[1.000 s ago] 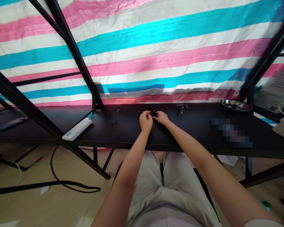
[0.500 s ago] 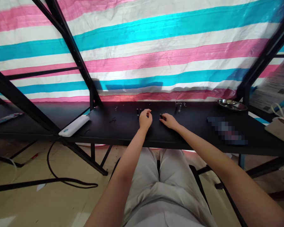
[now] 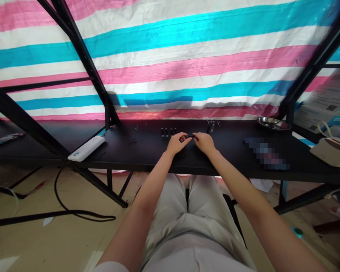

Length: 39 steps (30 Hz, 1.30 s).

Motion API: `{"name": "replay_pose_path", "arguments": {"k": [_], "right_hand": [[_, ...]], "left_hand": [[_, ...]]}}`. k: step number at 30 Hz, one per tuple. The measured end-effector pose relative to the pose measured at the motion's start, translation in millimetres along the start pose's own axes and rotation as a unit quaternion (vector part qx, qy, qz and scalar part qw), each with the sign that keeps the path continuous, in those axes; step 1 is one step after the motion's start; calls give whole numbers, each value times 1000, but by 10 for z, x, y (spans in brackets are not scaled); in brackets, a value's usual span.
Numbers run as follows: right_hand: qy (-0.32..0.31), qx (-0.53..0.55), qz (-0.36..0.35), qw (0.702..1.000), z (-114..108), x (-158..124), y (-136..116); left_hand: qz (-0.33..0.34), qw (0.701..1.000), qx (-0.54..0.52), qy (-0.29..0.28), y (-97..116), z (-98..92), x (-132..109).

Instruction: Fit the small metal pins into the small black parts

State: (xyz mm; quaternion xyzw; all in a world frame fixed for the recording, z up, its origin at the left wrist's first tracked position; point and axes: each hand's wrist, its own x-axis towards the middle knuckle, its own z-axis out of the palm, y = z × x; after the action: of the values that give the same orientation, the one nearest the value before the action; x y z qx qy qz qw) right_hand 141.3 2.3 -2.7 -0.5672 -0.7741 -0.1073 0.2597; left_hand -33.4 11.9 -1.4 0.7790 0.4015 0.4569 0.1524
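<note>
L hand (image 3: 176, 144) & R hand (image 3: 204, 143) pinch blk pc (image 3: 190, 136) btwn surface's (image 3: 147, 153) front/far edges; prob. two-handed handling, next needs steady grip.

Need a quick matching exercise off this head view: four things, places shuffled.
1. small dark piece
2. white oblong device
3. shiny metal dish
4. striped sheet

A. behind the black table
B. held by left hand and right hand
C. tabletop, back right
D. tabletop, left of both hands

Pairs: 1-B, 2-D, 3-C, 4-A
</note>
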Motion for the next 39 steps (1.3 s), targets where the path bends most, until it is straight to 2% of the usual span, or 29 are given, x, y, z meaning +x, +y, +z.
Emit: {"name": "replay_pose_path", "arguments": {"k": [11,22,28,39], "right_hand": [[-26,-50,5,998,-73,-18,-63],[-58,-82,1,995,-104,-19,-67],[-62,-79,5,995,-103,-14,-73],[-43,-69,5,997,-87,-13,-64]], "left_hand": [[1,1000,-17,5,5,-2,9],[-8,999,-34,-37,-8,4,21],[-18,1000,-23,-9,4,15,23],[-21,1000,5,-14,68,-2,4]]}}
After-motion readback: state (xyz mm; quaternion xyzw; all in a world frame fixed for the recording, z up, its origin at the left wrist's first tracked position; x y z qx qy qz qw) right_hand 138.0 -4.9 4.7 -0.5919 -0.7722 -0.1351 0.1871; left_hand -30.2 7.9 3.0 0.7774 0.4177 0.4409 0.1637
